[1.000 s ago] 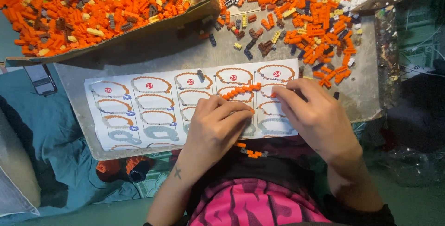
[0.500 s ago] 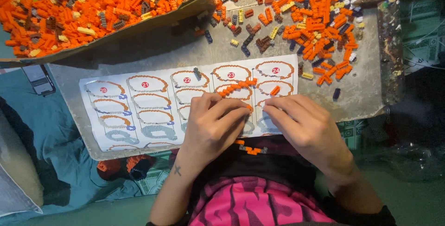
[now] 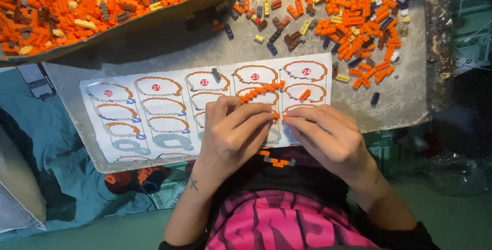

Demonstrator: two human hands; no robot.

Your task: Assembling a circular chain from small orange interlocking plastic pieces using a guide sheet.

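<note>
Both hands rest on the paper sheet point(image 3: 154, 122) with the drawn rings on it. The left hand point(image 3: 233, 132) is curled, its fingers bent down onto the sheet beside the lower end of a curved row of orange bricks point(image 3: 261, 91). The right hand point(image 3: 328, 137) is curled too, and its fingertips point(image 3: 288, 119) pinch a tiny orange piece just beside the left hand's fingertips. The curved row lies on the sheet, just above both hands, on one of the ring drawings. One loose orange brick point(image 3: 304, 94) lies on the sheet to the right of the row.

It looks like the step now is joining a small piece onto the end of the row. The next move would need a careful push, with the little piece lined up straight, so the row does not bend or pop apart.

Above the sheet on the right is a big heap of loose bricks point(image 3: 353, 14). Above the sheet on the left is a cardboard tray point(image 3: 169, 12) full of orange bricks. A few more bricks point(image 3: 277, 160) lie below the sheet, in the person's lap.
</note>
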